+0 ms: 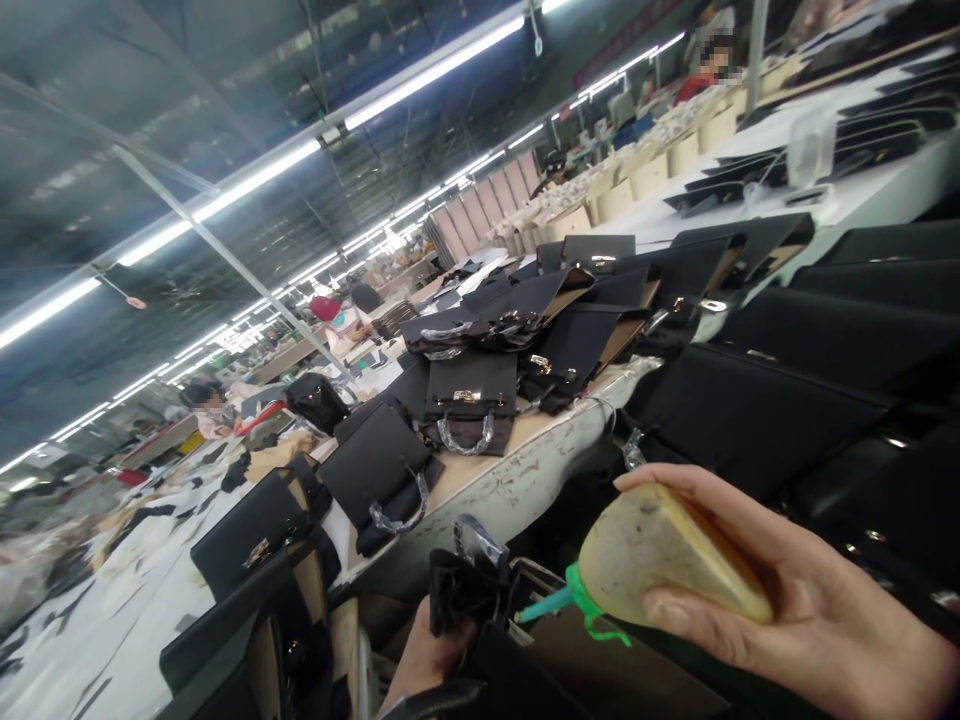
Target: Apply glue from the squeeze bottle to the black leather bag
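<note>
My right hand point(802, 590) is wrapped round a yellowish squeeze bottle point(652, 555) with a thin teal nozzle and green wrapping tied at its neck. The nozzle points left and its tip is close to the black handbag point(570, 650) in front of me. Lower centre, my left hand point(431, 650) grips a folded black part of this handbag; the fingers are partly hidden behind it. A plastic-wrapped handle point(480, 540) rises just above that fold. Whether the nozzle tip touches the bag I cannot tell.
Black handbags point(472, 385) with gold clasps and wrapped handles are heaped on a worn-edged table point(517, 490). More black bags point(765, 410) lie close on the right, others point(251, 530) on the left. People work at tables farther back.
</note>
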The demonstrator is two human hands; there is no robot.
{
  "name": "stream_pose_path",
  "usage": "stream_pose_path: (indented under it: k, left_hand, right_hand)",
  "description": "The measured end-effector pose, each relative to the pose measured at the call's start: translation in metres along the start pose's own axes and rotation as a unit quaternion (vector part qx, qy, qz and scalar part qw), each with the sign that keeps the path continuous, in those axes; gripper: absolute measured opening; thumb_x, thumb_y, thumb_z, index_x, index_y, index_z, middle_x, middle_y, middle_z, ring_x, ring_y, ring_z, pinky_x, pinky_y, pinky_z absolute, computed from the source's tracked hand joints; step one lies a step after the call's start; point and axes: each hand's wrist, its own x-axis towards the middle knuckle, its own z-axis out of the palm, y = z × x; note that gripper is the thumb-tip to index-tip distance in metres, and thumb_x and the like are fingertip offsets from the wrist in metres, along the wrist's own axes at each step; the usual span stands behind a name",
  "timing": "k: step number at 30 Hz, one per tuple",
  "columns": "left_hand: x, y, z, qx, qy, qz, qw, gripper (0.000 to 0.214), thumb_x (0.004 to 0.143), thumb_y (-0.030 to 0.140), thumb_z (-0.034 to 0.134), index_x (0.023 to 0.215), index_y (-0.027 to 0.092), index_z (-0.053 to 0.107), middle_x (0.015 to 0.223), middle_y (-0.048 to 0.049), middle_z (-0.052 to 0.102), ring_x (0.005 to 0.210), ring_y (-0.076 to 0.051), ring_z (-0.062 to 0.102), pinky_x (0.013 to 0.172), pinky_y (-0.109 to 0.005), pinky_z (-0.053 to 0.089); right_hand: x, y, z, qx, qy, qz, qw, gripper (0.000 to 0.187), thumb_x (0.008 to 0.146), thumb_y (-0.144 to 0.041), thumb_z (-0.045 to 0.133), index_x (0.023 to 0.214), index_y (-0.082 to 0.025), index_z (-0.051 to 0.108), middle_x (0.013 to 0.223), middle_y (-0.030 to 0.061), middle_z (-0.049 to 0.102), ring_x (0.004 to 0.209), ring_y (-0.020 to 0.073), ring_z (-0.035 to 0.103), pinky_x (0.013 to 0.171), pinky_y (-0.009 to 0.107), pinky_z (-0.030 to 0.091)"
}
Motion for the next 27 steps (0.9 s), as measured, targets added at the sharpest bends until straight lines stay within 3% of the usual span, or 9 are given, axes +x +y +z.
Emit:
stream_pose_path:
  k: [4,8,11,16,21,24,27]
  left_hand:
    - [0.004,-0.006,0.002,-0.006,0.007,0.004,1.000,0.062,0.063,0.064,0.088,0.099,0.014,0.083,0.103,-0.0151,0.082,0.106,-0.040,0.073,0.094,-0.047,0.060]
    - [0.000,0.000,0.005,-0.009,0.018,0.017,1.000,0.057,0.065,0.059,0.089,0.101,0.015,0.083,0.107,-0.0135,0.081,0.110,-0.040,0.071,0.100,-0.047,0.057]
    - [-0.006,0.013,0.006,-0.019,0.001,0.012,1.000,0.062,0.062,0.060,0.091,0.102,0.014,0.083,0.105,-0.0144,0.082,0.108,-0.041,0.072,0.096,-0.045,0.059]
    - [-0.012,0.026,0.008,-0.014,0.030,0.007,0.999,0.056,0.063,0.060,0.090,0.092,0.013,0.084,0.099,-0.0149,0.082,0.105,-0.040,0.072,0.093,-0.042,0.061]
    - [-0.006,0.014,0.002,-0.010,0.042,0.001,0.999,0.054,0.059,0.062,0.090,0.083,0.014,0.084,0.090,-0.0148,0.081,0.095,-0.039,0.073,0.084,-0.042,0.062]
    - [-0.004,0.005,-0.003,-0.009,0.039,-0.006,0.999,0.060,0.058,0.067,0.088,0.083,0.013,0.084,0.090,-0.0161,0.081,0.095,-0.040,0.072,0.083,-0.043,0.062]
    - [-0.005,0.001,-0.003,-0.009,0.046,-0.007,0.999,0.066,0.060,0.070,0.086,0.090,0.012,0.085,0.097,-0.0180,0.081,0.103,-0.042,0.071,0.090,-0.046,0.060]
  right_hand:
    - [0.010,-0.013,-0.002,0.014,-0.097,-0.011,0.995,0.070,0.072,-0.046,0.092,0.130,-0.035,0.054,0.109,-0.0030,0.070,0.100,0.0230,0.067,0.077,0.018,0.056]
    - [0.016,-0.022,-0.001,0.010,-0.114,-0.054,0.992,0.059,0.079,-0.041,0.089,0.127,-0.035,0.054,0.103,-0.0059,0.071,0.095,0.0192,0.068,0.077,0.017,0.055]
    - [0.017,-0.037,0.001,0.001,-0.141,-0.093,0.986,0.055,0.081,-0.038,0.088,0.125,-0.034,0.054,0.101,-0.0070,0.072,0.093,0.0184,0.070,0.078,0.018,0.056]
    - [0.020,-0.065,0.006,-0.111,-0.140,-0.123,0.976,0.050,0.078,-0.042,0.088,0.116,-0.029,0.057,0.092,-0.0054,0.070,0.092,0.0240,0.071,0.072,0.025,0.058]
    - [0.024,-0.084,0.011,-0.259,-0.135,-0.192,0.937,0.048,0.082,-0.054,0.082,0.113,-0.026,0.058,0.092,-0.0024,0.069,0.079,0.0214,0.068,0.066,0.026,0.058]
    - [0.023,-0.084,0.013,-0.263,-0.134,-0.198,0.935,0.050,0.083,-0.056,0.081,0.117,-0.027,0.059,0.094,-0.0023,0.070,0.079,0.0208,0.069,0.066,0.025,0.058]
    - [0.021,-0.069,0.011,-0.195,-0.146,-0.172,0.954,0.055,0.083,-0.053,0.082,0.125,-0.029,0.056,0.101,-0.0025,0.071,0.089,0.0220,0.071,0.075,0.024,0.059]
